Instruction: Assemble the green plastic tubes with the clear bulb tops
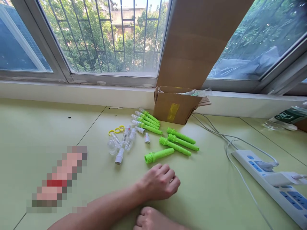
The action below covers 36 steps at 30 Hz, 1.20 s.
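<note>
My left hand rests on the table with its fingers curled into a loose fist, and nothing shows in it. Just below it lies my right hand, also closed, partly cut off by the lower edge. Beyond the left hand is a bright green plastic tube with a threaded open end. Several similar green tubes lie behind it to the right. Farther back, a row of green tubes with clear tips lies side by side. Left of these are clear ribbed plastic pieces, white cylindrical pieces and yellow rings.
A cardboard box with plastic bags stands against the window ledge. At right, a white power strip has plugs and cables trailing over the table. A bottle lies at the far right. A pixelated patch covers something at left.
</note>
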Each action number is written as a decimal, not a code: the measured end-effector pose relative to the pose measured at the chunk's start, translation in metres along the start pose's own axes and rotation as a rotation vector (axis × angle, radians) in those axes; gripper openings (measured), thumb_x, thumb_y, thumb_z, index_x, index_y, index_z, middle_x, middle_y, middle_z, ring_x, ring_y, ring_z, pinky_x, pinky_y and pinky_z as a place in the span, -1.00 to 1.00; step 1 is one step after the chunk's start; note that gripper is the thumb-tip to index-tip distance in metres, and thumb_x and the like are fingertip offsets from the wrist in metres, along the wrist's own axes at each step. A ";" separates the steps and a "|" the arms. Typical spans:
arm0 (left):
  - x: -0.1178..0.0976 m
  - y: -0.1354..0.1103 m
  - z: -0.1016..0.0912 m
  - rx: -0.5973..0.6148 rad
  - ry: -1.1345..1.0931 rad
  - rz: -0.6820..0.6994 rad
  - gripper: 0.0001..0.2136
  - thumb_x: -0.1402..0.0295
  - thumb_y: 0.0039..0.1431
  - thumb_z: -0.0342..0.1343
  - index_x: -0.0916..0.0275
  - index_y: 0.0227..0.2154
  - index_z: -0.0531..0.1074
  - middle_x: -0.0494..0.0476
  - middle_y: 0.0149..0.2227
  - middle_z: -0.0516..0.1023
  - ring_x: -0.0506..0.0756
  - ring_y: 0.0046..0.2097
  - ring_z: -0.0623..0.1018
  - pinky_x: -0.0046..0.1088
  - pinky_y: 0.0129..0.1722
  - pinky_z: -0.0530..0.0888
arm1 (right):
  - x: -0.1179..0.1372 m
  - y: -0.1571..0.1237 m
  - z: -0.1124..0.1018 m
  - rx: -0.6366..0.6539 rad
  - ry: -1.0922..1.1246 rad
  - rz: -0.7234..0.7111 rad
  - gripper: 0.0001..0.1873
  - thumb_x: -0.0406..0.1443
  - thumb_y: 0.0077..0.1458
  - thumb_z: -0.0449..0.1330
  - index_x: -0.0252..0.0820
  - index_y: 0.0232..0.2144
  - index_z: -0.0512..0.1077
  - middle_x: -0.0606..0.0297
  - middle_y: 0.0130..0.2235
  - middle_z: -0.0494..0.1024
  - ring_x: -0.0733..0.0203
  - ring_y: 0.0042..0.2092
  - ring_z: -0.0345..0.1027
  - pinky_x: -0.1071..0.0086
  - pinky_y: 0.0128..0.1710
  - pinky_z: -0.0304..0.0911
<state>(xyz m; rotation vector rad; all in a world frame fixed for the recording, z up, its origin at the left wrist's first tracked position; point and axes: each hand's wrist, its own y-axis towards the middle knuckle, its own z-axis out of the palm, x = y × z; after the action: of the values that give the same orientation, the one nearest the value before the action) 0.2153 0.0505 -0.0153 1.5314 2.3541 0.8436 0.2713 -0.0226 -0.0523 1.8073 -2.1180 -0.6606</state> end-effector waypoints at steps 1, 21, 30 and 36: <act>0.004 -0.003 -0.003 -0.022 0.027 -0.050 -0.93 0.42 0.15 -0.03 0.25 -0.42 0.32 0.08 -0.45 0.38 0.06 -0.38 0.40 -0.38 -0.44 0.26 | -0.001 -0.002 0.007 0.005 0.004 0.017 -0.76 -0.30 0.12 0.18 -0.18 -0.58 0.38 0.35 -0.56 0.43 0.38 -0.53 0.23 0.50 -0.57 0.13; 0.045 -0.015 0.000 -0.040 -0.077 -0.493 -0.90 0.45 0.21 -0.07 0.23 -0.24 0.29 0.10 -0.34 0.42 0.09 -0.27 0.41 -0.37 -0.27 0.37 | -0.065 -0.007 -0.058 -0.222 -0.210 0.371 -0.90 -0.36 0.02 0.08 -0.21 -0.39 0.39 0.29 -0.53 0.35 0.23 -0.46 0.15 0.32 -0.47 0.02; 0.056 -0.019 -0.007 -0.361 -0.193 -0.514 -0.88 0.48 0.22 -0.09 0.25 -0.19 0.25 0.08 -0.37 0.43 0.03 -0.30 0.43 -0.47 -0.31 0.40 | -0.103 -0.031 -0.064 -0.097 -0.351 0.683 -0.55 -0.28 0.05 0.13 -0.27 0.02 0.29 0.02 -0.10 0.40 -0.04 -0.05 0.23 0.12 -0.11 0.16; 0.059 -0.019 -0.004 -0.330 -0.240 -0.540 -0.91 0.41 0.23 -0.07 0.23 -0.21 0.25 0.11 -0.33 0.44 0.05 -0.26 0.45 -0.42 -0.27 0.42 | -0.123 -0.038 -0.052 0.026 -0.394 0.757 -0.69 -0.38 0.12 0.03 -0.24 -0.07 0.36 0.15 -0.26 0.46 0.09 -0.18 0.28 0.26 -0.20 0.12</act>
<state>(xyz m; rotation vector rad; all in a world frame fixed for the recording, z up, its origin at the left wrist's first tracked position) 0.1733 0.0964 -0.0150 0.7633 2.1532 0.8027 0.3514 0.0850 -0.0175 0.7810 -2.7990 -0.8067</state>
